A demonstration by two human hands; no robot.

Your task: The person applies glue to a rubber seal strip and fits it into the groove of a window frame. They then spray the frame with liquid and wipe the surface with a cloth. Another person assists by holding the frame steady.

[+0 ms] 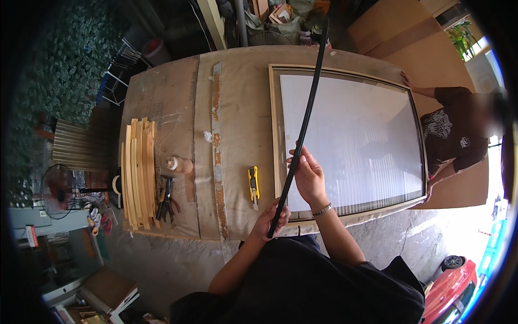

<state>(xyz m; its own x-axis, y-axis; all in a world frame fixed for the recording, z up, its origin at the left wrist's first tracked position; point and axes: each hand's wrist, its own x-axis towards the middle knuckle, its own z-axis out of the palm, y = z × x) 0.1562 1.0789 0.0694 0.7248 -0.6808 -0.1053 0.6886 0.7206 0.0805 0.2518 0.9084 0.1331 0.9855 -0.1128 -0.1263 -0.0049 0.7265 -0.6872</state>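
Observation:
A long, thin black strip [309, 105] slants up and away over the near left part of a large framed panel. My left hand [273, 220] is closed round the strip's near end, close to my body. Farther up, my right hand [309, 175] grips the same strip, palm turned up and fingers behind it. Below them lies the panel, with a pale wooden frame [274, 119] and a white, reflective surface [350, 129]. A yellow utility knife [253, 184] with its blade out rests on the table, left of my hands.
Wooden strips [139, 173] lie in a bundle at the table's left, beside pliers [170, 202] and a tape roll [179, 164]. A metal straightedge [217, 146] crosses the covered table [243, 108]. At the right, a co-worker [453, 127] has both hands at the panel's edge.

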